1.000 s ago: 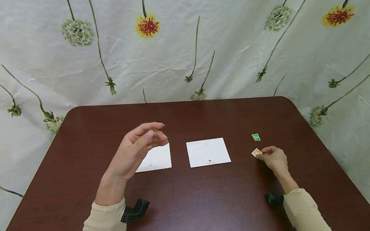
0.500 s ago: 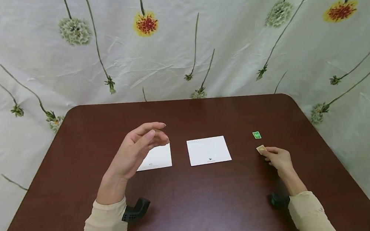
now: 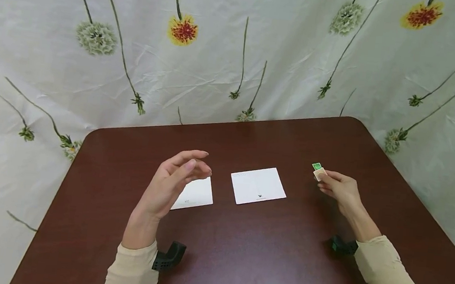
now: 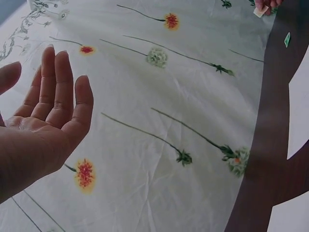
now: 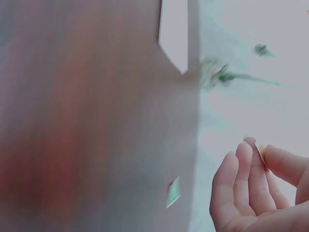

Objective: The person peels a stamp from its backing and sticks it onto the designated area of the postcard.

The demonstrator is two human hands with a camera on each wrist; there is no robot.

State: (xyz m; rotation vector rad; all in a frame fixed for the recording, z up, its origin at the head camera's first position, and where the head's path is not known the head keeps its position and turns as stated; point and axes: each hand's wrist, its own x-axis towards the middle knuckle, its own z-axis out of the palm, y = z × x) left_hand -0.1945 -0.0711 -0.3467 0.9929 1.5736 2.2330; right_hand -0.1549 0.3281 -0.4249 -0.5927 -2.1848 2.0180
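My right hand (image 3: 340, 188) pinches a small beige postage stamp (image 3: 320, 174) between thumb and fingers, raised off the table. In the right wrist view only a thin edge of that stamp (image 5: 262, 153) shows at the fingertips. A green stamp (image 3: 316, 166) lies on the table just beyond, partly overlapped by the beige one in the head view. My left hand (image 3: 171, 184) is held up with relaxed, slightly bent fingers and nothing in it. Behind it lies a white card (image 3: 195, 194), partly hidden by the hand. A second white card (image 3: 258, 185) with a small dark print lies between the hands.
The dark brown table (image 3: 242, 244) has a rounded far edge. A pale curtain (image 3: 210, 67) printed with flowers hangs right behind it. Black wrist cameras sit on both wrists, the left camera (image 3: 170, 256) low above the tabletop.
My right hand has lifted the beige stamp from the table and moved it slightly away from me, over the green stamp's near edge in view. My left hand has stayed nearly still.
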